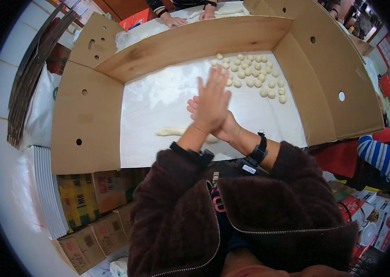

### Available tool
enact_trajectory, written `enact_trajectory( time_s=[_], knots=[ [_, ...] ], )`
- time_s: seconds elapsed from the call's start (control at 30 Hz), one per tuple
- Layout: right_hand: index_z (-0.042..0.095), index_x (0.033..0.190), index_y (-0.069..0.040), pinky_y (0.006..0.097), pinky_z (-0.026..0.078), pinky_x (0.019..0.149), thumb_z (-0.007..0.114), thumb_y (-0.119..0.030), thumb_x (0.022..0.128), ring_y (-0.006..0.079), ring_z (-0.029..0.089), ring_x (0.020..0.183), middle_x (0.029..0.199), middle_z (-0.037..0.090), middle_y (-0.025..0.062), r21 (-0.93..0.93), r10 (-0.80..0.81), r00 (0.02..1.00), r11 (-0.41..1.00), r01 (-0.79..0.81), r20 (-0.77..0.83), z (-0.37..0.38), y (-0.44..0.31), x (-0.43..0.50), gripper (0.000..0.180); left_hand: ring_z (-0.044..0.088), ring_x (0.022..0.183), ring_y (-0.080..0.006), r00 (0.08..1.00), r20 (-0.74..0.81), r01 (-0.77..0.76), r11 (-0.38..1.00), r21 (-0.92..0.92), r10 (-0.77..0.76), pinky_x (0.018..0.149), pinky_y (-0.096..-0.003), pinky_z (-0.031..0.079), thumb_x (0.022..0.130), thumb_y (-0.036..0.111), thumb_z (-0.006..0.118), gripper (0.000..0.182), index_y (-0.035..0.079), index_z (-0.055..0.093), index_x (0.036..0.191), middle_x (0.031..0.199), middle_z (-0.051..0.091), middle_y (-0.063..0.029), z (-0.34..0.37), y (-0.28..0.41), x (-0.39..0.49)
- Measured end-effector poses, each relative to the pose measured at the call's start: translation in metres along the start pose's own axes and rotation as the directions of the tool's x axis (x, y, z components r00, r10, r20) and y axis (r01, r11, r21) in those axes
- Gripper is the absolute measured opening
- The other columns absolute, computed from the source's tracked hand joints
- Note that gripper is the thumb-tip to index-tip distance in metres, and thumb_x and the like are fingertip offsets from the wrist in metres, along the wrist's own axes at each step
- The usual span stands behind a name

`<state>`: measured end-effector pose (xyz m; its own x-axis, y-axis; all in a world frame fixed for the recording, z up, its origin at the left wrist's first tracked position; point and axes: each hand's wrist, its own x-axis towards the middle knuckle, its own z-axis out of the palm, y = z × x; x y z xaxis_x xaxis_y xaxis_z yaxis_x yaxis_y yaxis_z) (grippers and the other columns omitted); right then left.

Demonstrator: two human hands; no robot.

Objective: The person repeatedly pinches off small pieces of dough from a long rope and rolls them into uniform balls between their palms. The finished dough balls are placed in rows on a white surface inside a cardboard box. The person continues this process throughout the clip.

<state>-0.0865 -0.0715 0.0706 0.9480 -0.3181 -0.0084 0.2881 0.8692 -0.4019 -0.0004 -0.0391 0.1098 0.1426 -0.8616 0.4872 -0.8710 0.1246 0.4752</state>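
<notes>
My left hand (211,100) lies across my right hand (227,127), palms together and fingers extended, slightly blurred. Whether anything is between the palms is hidden. Beneath my wrists, a roll of pale dough (170,131) rests on the white floured board (146,104), partly covered by my left forearm. Many small dough balls (250,83) are scattered over the board's far right part, beyond my hands; the nearest ones are close to my fingertips.
Upright wooden board (195,41) at the back and cardboard walls (86,121) at both sides enclose the work surface. Beyond the back board, another person's hands (174,21) rest at a second surface with dough strips (229,11). Cardboard boxes (108,232) stand lower left.
</notes>
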Motion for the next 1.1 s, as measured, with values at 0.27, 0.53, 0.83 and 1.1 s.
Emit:
enact_trajectory(
  time_s=[0.27, 0.53, 0.83, 1.1],
  knots=[
    [0.024, 0.15, -0.005, 0.0408, 0.031, 0.114, 0.031, -0.044, 0.104, 0.0306, 0.039, 0.137, 0.15, 0.037, 0.0151, -0.018, -0.296, 0.932, 0.952, 0.306, 0.208, 0.01, -0.013, 0.009, 0.061, 0.028, 0.142, -0.0385, 0.989, 0.043, -0.137, 0.984, -0.114, 0.143, 0.115, -0.0593, 0.008, 0.085, 0.016, 0.053, 0.065, -0.003, 0.035, 0.144, 0.152, 0.034, -0.0206, 0.002, 0.012, -0.006],
    [0.03, 0.147, -0.003, 0.0429, 0.031, 0.115, 0.031, -0.041, 0.104, 0.0315, 0.039, 0.136, 0.151, 0.035, 0.0186, 0.058, -0.14, 0.987, 0.988, 0.145, -0.072, 0.0, -0.005, 0.005, 0.057, 0.023, 0.145, -0.0381, 0.979, 0.163, -0.125, 0.992, 0.033, 0.118, 0.117, -0.0543, 0.005, 0.079, 0.015, 0.054, 0.071, -0.002, 0.034, 0.146, 0.154, 0.031, -0.022, -0.013, 0.012, 0.003],
    [0.023, 0.151, -0.004, 0.0461, 0.028, 0.116, 0.034, -0.048, 0.102, 0.0347, 0.036, 0.138, 0.153, 0.031, 0.0214, -0.086, -0.052, 0.994, 0.995, 0.044, -0.092, 0.001, 0.008, 0.0, 0.067, 0.029, 0.143, -0.0362, 0.993, 0.034, -0.121, 0.977, 0.173, 0.117, 0.114, -0.063, 0.008, 0.082, 0.018, 0.052, 0.058, 0.003, 0.047, 0.138, 0.152, 0.037, -0.0167, -0.003, -0.001, -0.003],
    [0.028, 0.148, -0.005, 0.0461, 0.029, 0.116, 0.034, -0.046, 0.103, 0.034, 0.037, 0.137, 0.152, 0.033, 0.0181, 0.094, 0.126, 0.991, 0.987, -0.13, 0.04, -0.012, 0.006, 0.0, 0.061, 0.041, 0.135, -0.0345, 0.932, 0.121, -0.36, 0.908, 0.213, 0.341, 0.112, -0.0618, 0.021, 0.084, 0.023, 0.062, 0.034, 0.005, 0.065, 0.113, 0.138, 0.052, -0.0139, -0.004, 0.001, 0.004]
  ],
)
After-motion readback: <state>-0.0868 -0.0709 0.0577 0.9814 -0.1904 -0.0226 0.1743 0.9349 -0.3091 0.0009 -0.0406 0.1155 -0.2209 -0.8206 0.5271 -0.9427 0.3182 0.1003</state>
